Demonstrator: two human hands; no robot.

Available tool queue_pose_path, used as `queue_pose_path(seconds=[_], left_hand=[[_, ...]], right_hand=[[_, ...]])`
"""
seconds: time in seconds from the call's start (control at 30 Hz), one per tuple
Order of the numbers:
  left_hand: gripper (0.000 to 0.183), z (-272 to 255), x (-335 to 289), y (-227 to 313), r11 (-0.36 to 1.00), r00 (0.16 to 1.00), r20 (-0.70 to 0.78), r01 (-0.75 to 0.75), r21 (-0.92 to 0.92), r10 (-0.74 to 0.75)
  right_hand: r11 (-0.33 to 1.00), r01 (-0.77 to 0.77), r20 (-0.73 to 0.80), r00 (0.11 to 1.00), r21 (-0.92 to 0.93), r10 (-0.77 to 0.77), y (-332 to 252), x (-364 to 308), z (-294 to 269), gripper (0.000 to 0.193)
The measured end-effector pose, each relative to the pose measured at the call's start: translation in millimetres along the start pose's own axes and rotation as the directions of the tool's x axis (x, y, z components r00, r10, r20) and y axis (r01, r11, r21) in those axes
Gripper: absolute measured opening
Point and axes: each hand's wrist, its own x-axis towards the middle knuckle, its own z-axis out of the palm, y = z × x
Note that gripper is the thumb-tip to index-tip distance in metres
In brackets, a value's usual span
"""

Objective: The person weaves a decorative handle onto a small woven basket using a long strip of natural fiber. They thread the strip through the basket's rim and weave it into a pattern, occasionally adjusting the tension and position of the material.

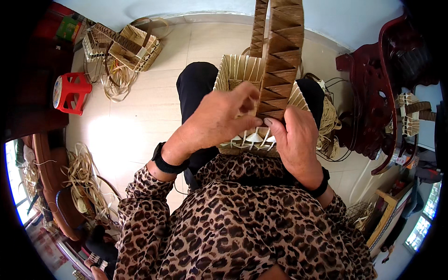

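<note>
A pale woven basket (239, 70) sits on my lap between my knees, with whitish strips laced along its wall. A wide brown braided handle (281, 51) rises from its near rim, and its other end stands beyond at the far side. My right hand (298, 142) pinches the handle's lower end at the rim between thumb and fingers. Opposite it, my left hand (224, 112) presses its thumb to the same spot, the thumb tips almost meeting. Its other fingers curl over the basket's inside, slightly blurred. What lies under the thumbs is hidden.
Two handled baskets (135, 46) and loose strips (119, 81) lie on the tiled floor at far left, near a red stool (73, 93). More strips (86, 179) heap at left. Dark carved wooden furniture (368, 88) stands at right, with another basket (409, 114) beside it.
</note>
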Motion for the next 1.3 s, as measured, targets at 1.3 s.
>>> queue_pose_path(seconds=[1.3], left_hand=[[0.055, 2.8, -26.1, 25.8, 0.869, 0.984, -0.152, -0.157, -0.47, 0.095]], right_hand=[[0.11, -0.013, -0.065, 0.735, 0.994, 0.675, 177.2, -23.3, -143.9, 0.036]])
